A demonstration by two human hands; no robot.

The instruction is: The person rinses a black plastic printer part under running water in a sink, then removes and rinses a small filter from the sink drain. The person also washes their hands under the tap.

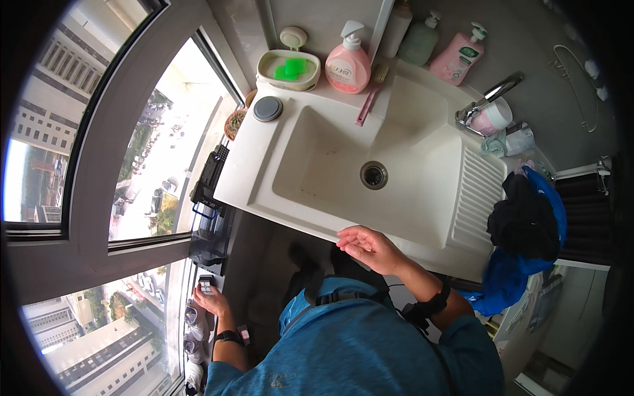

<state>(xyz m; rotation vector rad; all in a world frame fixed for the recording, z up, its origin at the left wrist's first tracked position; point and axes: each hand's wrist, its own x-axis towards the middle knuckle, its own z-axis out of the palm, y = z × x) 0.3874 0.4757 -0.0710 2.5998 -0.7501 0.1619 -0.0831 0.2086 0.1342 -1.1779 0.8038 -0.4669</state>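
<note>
My right hand (367, 248) hovers at the front rim of a white laundry sink (317, 219), empty, with its fingers loosely extended. Down at the windowsill on the left, the fingertips of my left hand (212, 302) meet a small dark object with pale squares (206, 284). Whether they grip it or only touch it cannot be told. The sink basin holds no items, and a round metal drain (374, 175) shows in its floor. A pink-handled brush (367, 106) lies across the basin's back edge.
Behind the basin stand a soap dish (262, 74) with green soap, pink pump bottles (348, 67) and a chrome faucet (488, 96). A round grey lid (268, 109) rests on the left ledge. Dark and blue cloth (525, 218) hangs at right. Shoes (195, 341) line the sill.
</note>
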